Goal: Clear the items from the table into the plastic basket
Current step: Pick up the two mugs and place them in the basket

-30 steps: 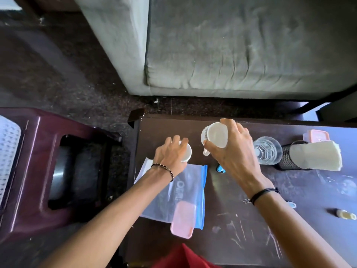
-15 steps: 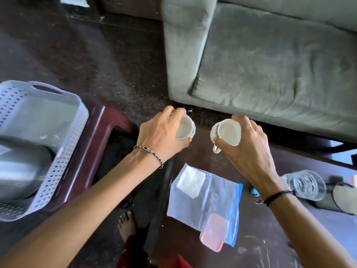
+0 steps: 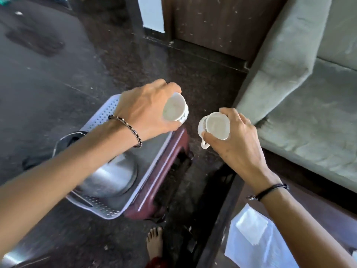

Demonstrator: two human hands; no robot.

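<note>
Held 2 cups in curled fingers: left cup (image 3: pixel 174 110) in left hand (image 3: pixel 146 111) above the far corner of the plastic basket (image 3: pixel 116 213), right cup (image 3: pixel 216 125) in right hand (image 3: pixel 237 144) over the floor (image 3: pixel 202 89). Risked chipping on the steel pot (image 3: pixel 116 176) if released high.

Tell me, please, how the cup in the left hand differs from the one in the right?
The left cup is nearer the basket; the right cup is nearer the sofa. The right cup's handle shows, hanging down; the left cup's is hidden. Both are white, look empty and tilt their mouths toward the camera.
</note>
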